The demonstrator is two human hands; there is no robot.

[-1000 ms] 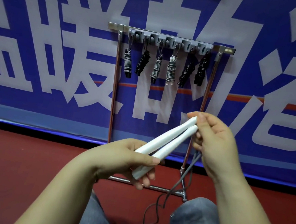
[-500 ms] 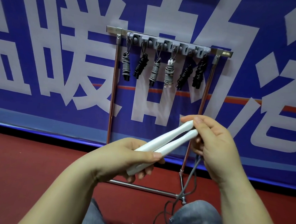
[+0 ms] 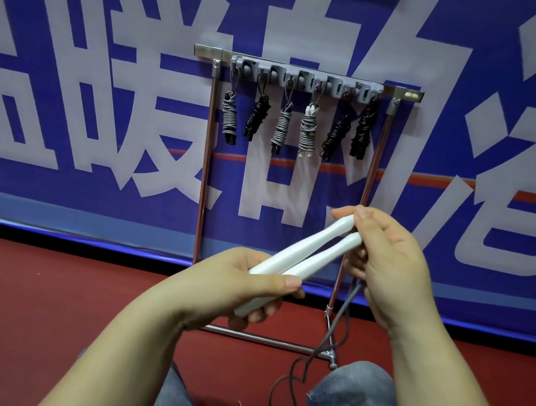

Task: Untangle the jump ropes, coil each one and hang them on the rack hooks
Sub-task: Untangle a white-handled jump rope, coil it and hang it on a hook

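On the left we see our left hand (image 3: 245, 285) curled round the lower ends of two white handles (image 3: 300, 265), thumb laid across the top and fingers wrapped underneath. The handles lie side by side, touching near our left hand and spreading slightly as they slant up to the right. At their upper ends our right hand (image 3: 388, 263) pinches them, thumb on the upper handle's tip and fingers curled behind. Under our right hand a gray cord (image 3: 341, 311) drops down and runs in loose waves to the red floor (image 3: 37, 311), ending in a tangle between our knees (image 3: 348, 403) at the bottom edge.

Behind our hands stands the metal rack (image 3: 205, 170) against a blue banner (image 3: 75, 86) with large white characters. Its gray hook strip (image 3: 305, 77) along the top bar carries six coiled ropes. From left to right they are a gray-wound one (image 3: 229, 117), a black one (image 3: 257, 116), another gray one (image 3: 281, 128), a gray one with white handles (image 3: 309, 131), and two black ones (image 3: 335, 137) and (image 3: 362, 130) near the right post.
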